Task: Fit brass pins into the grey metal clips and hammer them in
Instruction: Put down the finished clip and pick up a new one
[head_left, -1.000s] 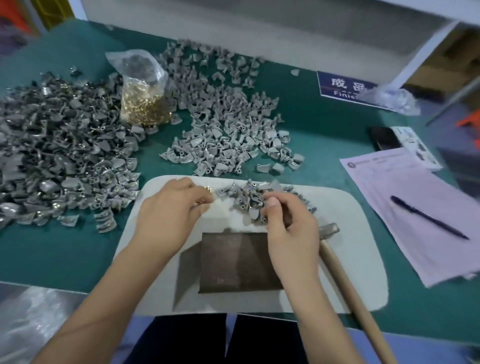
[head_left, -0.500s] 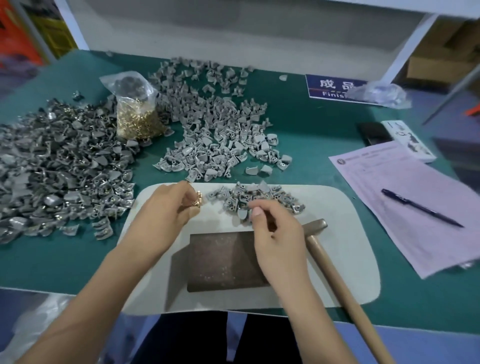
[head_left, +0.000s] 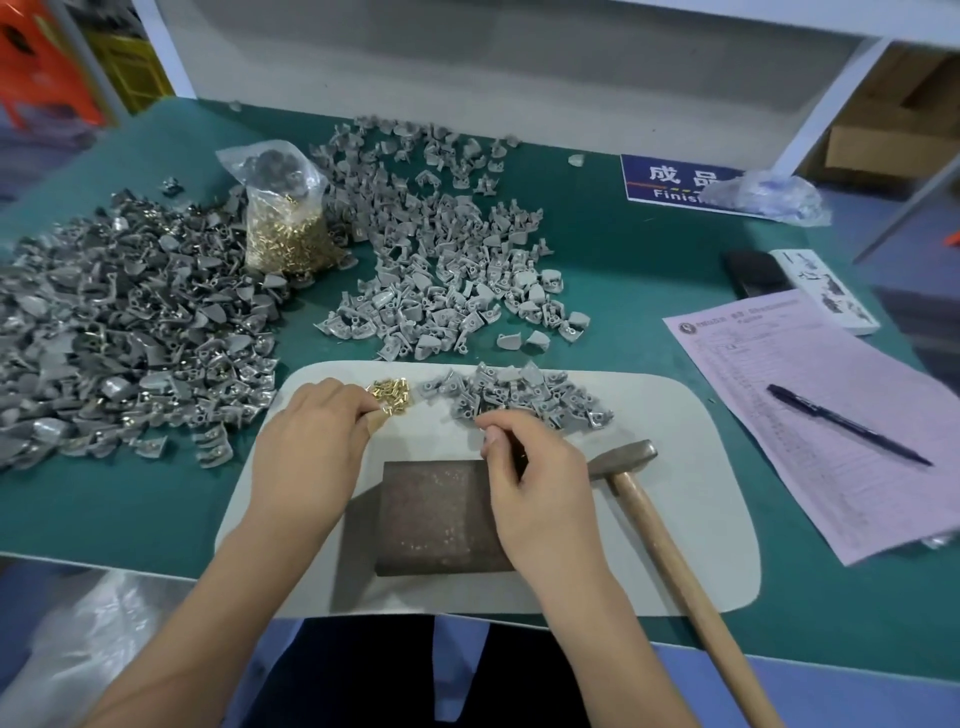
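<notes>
Two hands work over the grey mat (head_left: 649, 519): your left hand (head_left: 306, 457) pinches a brass pin from the small pile of pins (head_left: 390, 395); your right hand (head_left: 535, 478), fingers curled, reaches the grey clips (head_left: 514, 397); what its grip holds, I cannot tell. The hammer (head_left: 670, 545) lies beside it.

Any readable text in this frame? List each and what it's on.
"成品": white characters on the blue sign at the back of the bench.
"Finis", cut off by a crumpled plastic bag: same sign, lower line.
Pink form under the pen: printed lines and a round stamp, too small to read.
White leaflet beside the dark phone: pictures only, nothing legible.
</notes>
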